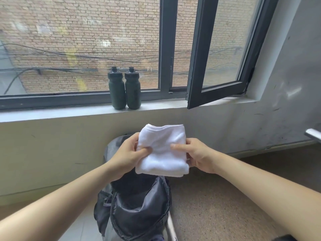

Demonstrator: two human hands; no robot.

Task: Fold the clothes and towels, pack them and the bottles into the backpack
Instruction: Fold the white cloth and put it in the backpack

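Note:
A folded white towel (163, 150) is held in the air above the open mouth of a dark grey backpack (137, 209). My left hand (126, 152) grips its left edge, thumb on top. My right hand (199, 154) grips its right edge, thumb pressed on the top face. Two dark green bottles (117, 89) (132, 90) with black caps stand upright, side by side, on the window sill (69, 113) behind. The backpack's inside is dark; its contents cannot be made out.
An inward-opened window sash (220, 54) juts over the sill at the right. A metal bar (313, 133) pokes in at the right edge. A pale metal rail (171, 226) runs beside the backpack. Brown speckled floor (217, 206) lies to the right.

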